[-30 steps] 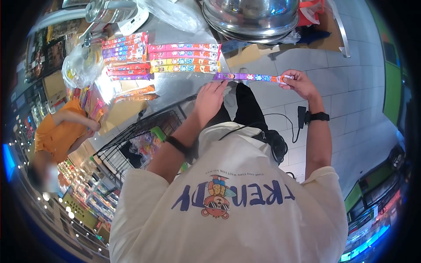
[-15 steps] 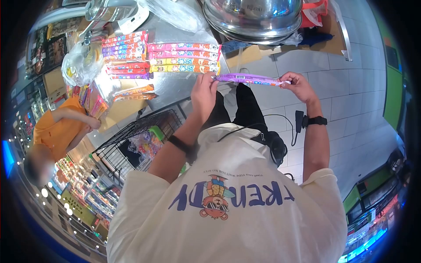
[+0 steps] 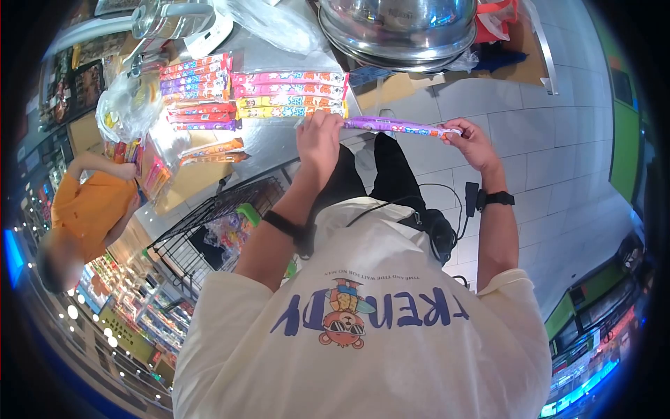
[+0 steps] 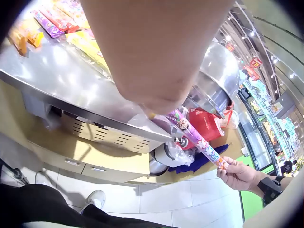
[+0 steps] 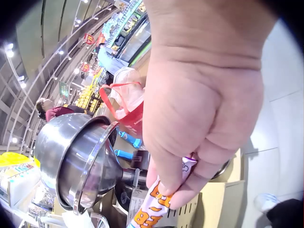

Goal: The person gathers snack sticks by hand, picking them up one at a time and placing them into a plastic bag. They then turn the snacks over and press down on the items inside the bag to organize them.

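Note:
A long purple candy stick pack [image 3: 401,126] hangs level in the air just off the steel counter's [image 3: 279,136] front edge. My left hand [image 3: 319,136] pinches its left end and my right hand [image 3: 469,140] pinches its right end. In the left wrist view the pack [image 4: 197,141] runs from under my palm to the right hand [image 4: 237,173]. The right wrist view shows my fingers [image 5: 180,183] curled on the pack's orange end [image 5: 149,211]. On the counter lie rows of similar pink, yellow and purple packs [image 3: 289,92] beside my left hand.
A second stack of packs [image 3: 199,91] lies further left, with a clear plastic bag [image 3: 125,108] beside it. Steel bowls [image 3: 398,28] stand at the counter's back. A black wire shopping cart [image 3: 216,223] stands at my left, and a person in an orange shirt [image 3: 87,206] beyond it.
My left hand went from lying open by the pack's end to pinching it. Both hands carried the pack a little left and up, toward the counter's rows. The pack rolled to show its back.

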